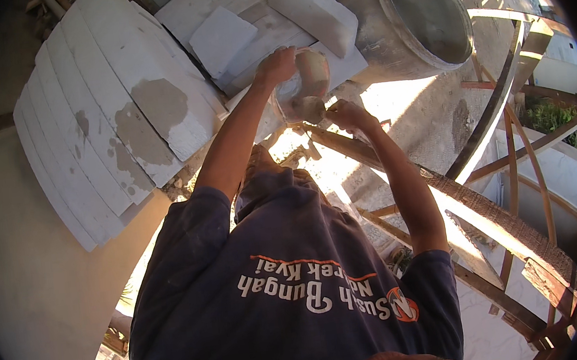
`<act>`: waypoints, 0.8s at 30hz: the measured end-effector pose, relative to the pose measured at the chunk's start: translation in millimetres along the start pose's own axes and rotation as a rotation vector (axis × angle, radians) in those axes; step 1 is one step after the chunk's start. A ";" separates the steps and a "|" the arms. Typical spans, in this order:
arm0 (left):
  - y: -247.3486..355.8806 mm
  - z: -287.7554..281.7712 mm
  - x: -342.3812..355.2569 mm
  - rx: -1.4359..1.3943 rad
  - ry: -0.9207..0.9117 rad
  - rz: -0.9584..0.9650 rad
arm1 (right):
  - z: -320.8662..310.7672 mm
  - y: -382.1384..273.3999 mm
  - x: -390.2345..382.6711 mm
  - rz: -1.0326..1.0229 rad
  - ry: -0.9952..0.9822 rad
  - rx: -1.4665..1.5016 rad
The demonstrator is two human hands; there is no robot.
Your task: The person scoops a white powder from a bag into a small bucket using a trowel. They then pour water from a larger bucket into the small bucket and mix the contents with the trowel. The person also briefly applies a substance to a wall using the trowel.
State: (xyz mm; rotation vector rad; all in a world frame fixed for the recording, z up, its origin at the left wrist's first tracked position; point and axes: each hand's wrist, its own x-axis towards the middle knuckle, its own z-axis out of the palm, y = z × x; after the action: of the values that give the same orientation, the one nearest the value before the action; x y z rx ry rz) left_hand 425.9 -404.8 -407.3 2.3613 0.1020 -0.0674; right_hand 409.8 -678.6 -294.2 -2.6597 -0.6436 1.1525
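My left hand (279,66) is closed on the upper edge of a curved, dust-coated container (310,75) with reddish marks, in front of pale white blocks (222,33). My right hand (346,115) is closed around the handle of a small grey tool (312,110), whose rounded end is at the container's lower part. Its exact shape and what the container holds are too small to make out.
Stacked white slabs (71,90), patched with grey, stand at the left. A large drum (381,25) with grey contents lies upper right. Wooden beams and braces (490,223) cross the right side above sunlit ground (399,100). A plain wall (6,207) is at far left.
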 end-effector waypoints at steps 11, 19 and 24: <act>4.2 -24.0 1.6 -0.095 -0.008 -0.017 | -13.7 27.8 25.0 -0.329 0.377 -0.375; 17.1 -14.9 8.1 -0.031 -0.063 -0.068 | -30.7 -18.3 26.9 -0.206 0.315 -0.673; 16.6 -19.6 15.3 -0.012 -0.057 -0.024 | -49.7 -10.3 36.5 -0.250 0.244 -0.757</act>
State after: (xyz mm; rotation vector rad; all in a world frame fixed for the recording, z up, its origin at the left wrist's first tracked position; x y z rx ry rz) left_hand 443.0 -402.0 -382.9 2.3445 0.1023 -0.1451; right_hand 464.7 -652.2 -280.7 -3.0817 -1.5560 0.5610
